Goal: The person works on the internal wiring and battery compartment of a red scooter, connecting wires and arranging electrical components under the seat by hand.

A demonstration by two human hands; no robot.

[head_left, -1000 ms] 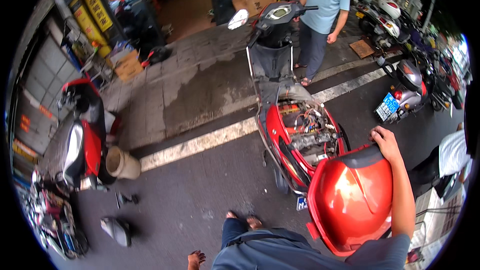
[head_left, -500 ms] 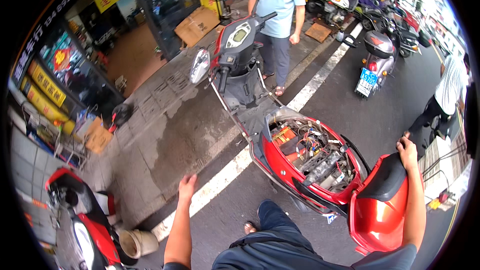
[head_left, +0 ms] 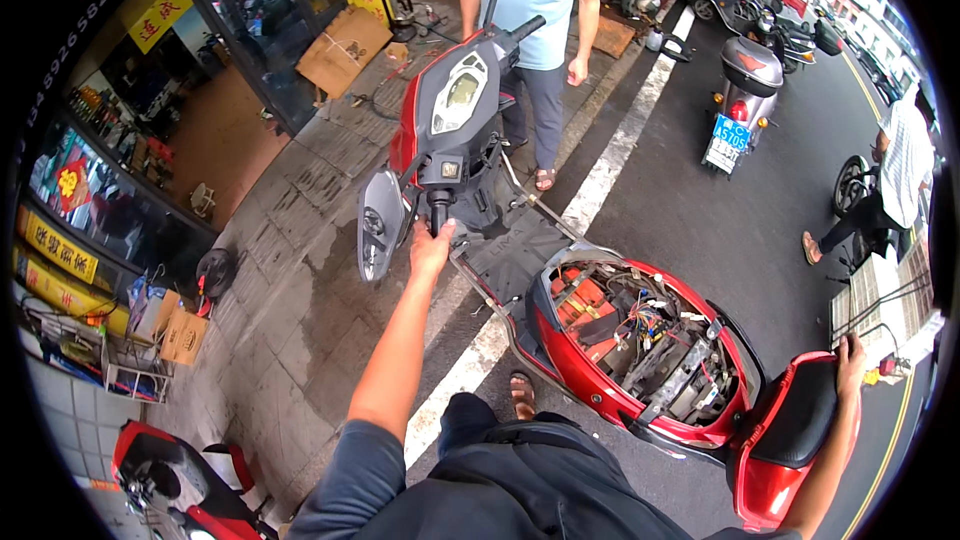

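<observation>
Arms (head_left: 390, 370) spread — hands (head_left: 431, 248) (head_left: 851, 365) well apart

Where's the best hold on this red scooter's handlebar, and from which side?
Probably the near black grip, coming from its free end: it is slim, rod-like and points back toward the camera, and the left hand meets it there.

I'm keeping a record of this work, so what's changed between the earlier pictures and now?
Your left hand, empty and away from the scooter before, has moved forward and taken hold of its left handlebar grip. Nothing was let go. Your right hand stays on the red rear case, the wiring is still exposed, and the person in light blue still stands near the scooter's front.
</observation>
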